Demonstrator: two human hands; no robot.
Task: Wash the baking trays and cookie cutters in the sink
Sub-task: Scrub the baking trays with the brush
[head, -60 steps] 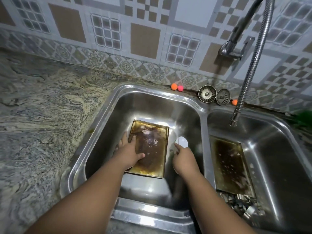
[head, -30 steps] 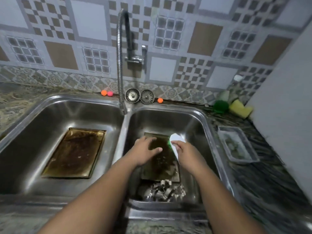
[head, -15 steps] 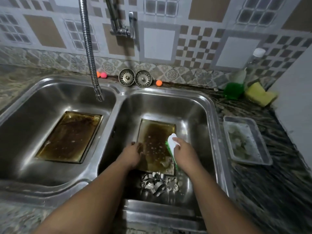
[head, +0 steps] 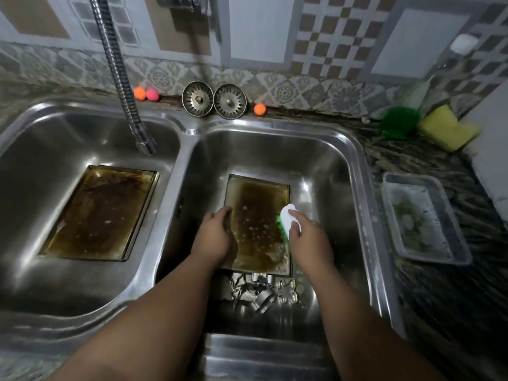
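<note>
Right basin [head: 275, 149]: baking tray [head: 258, 215] flat on floor. Left hand [head: 213, 235] curled over its left rim; right hand [head: 305, 237] grips white brush [head: 288, 218] at right rim. Cookie cutters [head: 261, 292] heaped just nearer

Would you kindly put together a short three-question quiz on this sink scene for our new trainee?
1. True or false: the right hand holds a white brush with green bristles.
2. The cookie cutters lie: A on the counter; B in the left basin; C in the right basin, just nearer than the baking tray.
3. Short answer: which basin does the faucet nozzle hang over?
Key: 1 true; 2 C; 3 the left basin.
</note>
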